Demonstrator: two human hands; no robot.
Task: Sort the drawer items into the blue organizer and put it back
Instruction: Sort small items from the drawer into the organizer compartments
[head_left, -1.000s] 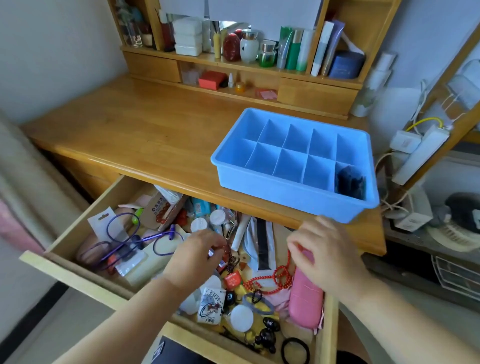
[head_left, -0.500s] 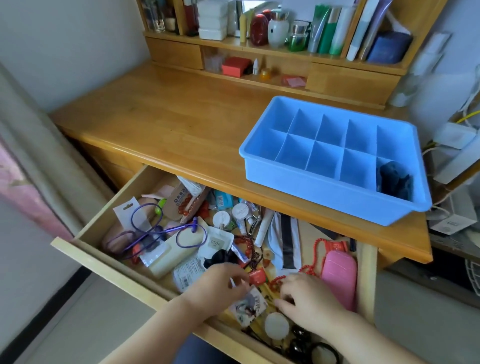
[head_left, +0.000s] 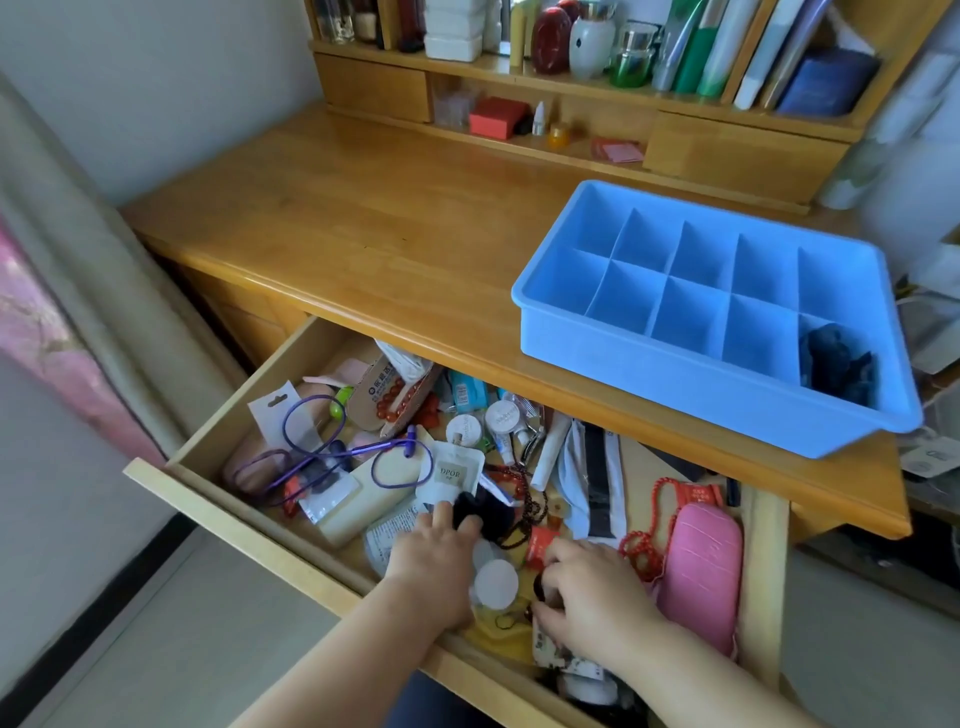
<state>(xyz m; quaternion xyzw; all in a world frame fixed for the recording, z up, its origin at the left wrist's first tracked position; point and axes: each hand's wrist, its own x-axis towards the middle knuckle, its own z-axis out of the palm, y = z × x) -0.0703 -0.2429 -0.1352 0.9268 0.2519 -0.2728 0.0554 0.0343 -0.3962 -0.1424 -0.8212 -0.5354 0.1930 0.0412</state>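
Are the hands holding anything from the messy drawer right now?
The left hand touches a black fluffy thing with its fingertips, no clear grip. The right hand curls over small clutter; whether it holds anything cannot be told.

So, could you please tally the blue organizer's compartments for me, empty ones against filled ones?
Empty compartments in the blue organizer: 9
Compartments holding something (the dark bundle at the near right corner): 1
Total: 10
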